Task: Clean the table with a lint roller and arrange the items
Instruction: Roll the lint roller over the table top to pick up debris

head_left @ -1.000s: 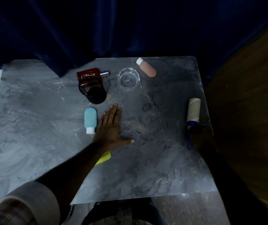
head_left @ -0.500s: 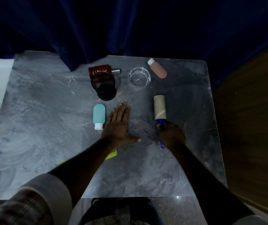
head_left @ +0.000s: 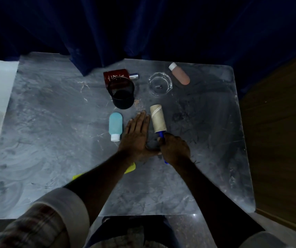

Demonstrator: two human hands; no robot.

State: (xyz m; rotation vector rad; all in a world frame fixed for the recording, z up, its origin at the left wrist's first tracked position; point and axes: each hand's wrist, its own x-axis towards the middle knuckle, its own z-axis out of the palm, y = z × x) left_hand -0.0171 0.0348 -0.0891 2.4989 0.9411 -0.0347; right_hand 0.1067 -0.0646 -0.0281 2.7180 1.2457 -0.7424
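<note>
I see the lint roller [head_left: 158, 118] lying on the grey marbled table [head_left: 54, 140] near its middle, its pale tube angled away from me and its blue handle clenched in my right hand [head_left: 175, 150]. The tube lies just beside the fingertips of my left hand [head_left: 137, 136], which is pressed flat on the surface with fingers together and thumb out toward the right hand; it holds nothing. The two hands nearly meet at the thumb.

Just left of the flat hand lies a light blue bottle [head_left: 115, 126], white cap toward me. Beyond it stands a black mesh cup [head_left: 123, 94], and behind that a dark red box [head_left: 117, 76] with a silver cap lies on its side. To the right of these sit a clear glass ashtray [head_left: 160, 84] and a peach bottle [head_left: 180, 74] near the far edge. A yellow-green comb [head_left: 131, 169] shows partly under my left forearm.

I find open room on the right side of the table out to its rounded corner, and across the broad left and near parts. A dark blue curtain [head_left: 143, 29] hangs along the far edge, one fold reaching over the tabletop. Both forearms stretch forward from rolled sleeves, converging at the centre.
</note>
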